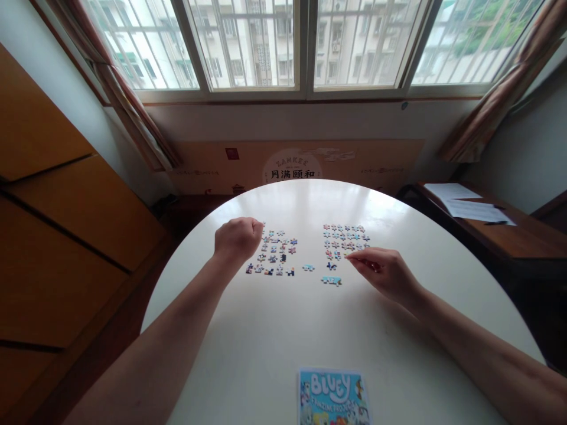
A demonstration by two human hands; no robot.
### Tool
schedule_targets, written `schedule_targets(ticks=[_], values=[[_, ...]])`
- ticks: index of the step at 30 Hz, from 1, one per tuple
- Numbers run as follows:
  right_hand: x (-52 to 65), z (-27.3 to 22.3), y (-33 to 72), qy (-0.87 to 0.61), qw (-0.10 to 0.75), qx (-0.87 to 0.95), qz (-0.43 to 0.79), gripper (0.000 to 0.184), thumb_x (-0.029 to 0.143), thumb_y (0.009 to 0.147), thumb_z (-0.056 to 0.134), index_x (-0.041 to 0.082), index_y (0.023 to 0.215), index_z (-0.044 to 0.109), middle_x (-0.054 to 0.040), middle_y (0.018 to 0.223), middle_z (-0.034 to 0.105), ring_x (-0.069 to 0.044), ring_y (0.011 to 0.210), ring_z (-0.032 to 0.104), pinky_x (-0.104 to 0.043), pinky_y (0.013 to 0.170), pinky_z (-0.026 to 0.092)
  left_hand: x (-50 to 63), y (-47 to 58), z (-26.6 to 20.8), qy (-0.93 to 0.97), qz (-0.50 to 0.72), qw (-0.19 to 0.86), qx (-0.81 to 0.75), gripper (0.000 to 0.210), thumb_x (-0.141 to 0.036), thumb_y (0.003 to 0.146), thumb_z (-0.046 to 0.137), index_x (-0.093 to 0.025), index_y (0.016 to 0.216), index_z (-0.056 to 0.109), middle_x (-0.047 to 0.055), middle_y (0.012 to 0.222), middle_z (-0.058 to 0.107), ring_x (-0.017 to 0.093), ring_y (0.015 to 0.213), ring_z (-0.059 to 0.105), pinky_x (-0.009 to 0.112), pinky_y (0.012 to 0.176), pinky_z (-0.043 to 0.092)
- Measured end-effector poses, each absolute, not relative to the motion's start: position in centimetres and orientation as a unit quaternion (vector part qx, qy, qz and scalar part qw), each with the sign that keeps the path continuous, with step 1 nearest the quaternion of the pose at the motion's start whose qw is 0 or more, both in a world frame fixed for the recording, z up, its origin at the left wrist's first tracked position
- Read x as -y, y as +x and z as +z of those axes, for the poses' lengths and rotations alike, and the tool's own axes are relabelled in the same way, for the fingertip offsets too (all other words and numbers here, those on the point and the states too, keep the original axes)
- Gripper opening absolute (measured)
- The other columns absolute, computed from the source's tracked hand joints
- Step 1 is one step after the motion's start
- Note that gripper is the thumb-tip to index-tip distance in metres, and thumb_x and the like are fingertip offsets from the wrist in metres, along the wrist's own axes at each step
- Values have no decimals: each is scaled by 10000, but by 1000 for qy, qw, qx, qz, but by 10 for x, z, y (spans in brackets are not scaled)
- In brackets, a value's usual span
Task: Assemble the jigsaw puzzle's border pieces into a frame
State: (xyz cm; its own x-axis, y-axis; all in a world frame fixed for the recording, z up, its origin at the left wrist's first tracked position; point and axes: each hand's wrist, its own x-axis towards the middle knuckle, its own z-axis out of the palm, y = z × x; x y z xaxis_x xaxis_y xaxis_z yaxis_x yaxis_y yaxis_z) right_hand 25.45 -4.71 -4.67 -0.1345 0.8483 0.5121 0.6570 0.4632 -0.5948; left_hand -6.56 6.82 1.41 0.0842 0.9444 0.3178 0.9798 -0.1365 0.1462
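Observation:
My left hand (238, 239) is closed in a fist at the left edge of a group of loose jigsaw pieces (272, 258), and nothing shows in it. My right hand (383, 271) has thumb and forefinger pinched at a small jigsaw piece (346, 256), beside the lower rows of a second group of pieces (343, 236). Between the two groups lies a single light-blue piece (309, 268). Nearer to me is a short strip of joined blue pieces (331, 281), with a dark-blue piece (331, 267) just beyond it.
Everything lies on a white round-edged table (261, 336). A blue "Bluey" picture card or booklet (334, 398) is at the near edge. To the right, papers (478, 209) and pens lie on a brown desk (531, 239). A wooden cabinet (57, 254) stands left; windows are ahead.

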Motion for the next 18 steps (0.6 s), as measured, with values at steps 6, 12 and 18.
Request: schedule_targets(ticks=[6,12,18], values=[[48,-50,259,-525,499,674,148,222,372,893,676,190,893,804,-99,870,807,-223,728,744,-343,640,605,-87,-91,-3,-680,-284,21,676,223,-223,829,438,-205,671,595,77,789,660,240,720,556,316,614,307],[46,-52,260,-531,534,619,221,257,419,851,719,181,891,807,-88,790,789,-219,692,726,-330,599,594,-116,-121,-37,-577,-443,-101,679,103,-151,659,434,-215,642,513,19,646,556,203,708,540,290,661,388],[44,-48,260,-542,543,588,257,261,432,828,742,188,884,814,-58,697,740,-179,620,662,-290,543,541,-121,-124,-45,-572,-479,-99,659,170,-124,538,436,-213,655,520,-3,656,562,176,694,536,271,679,424]])
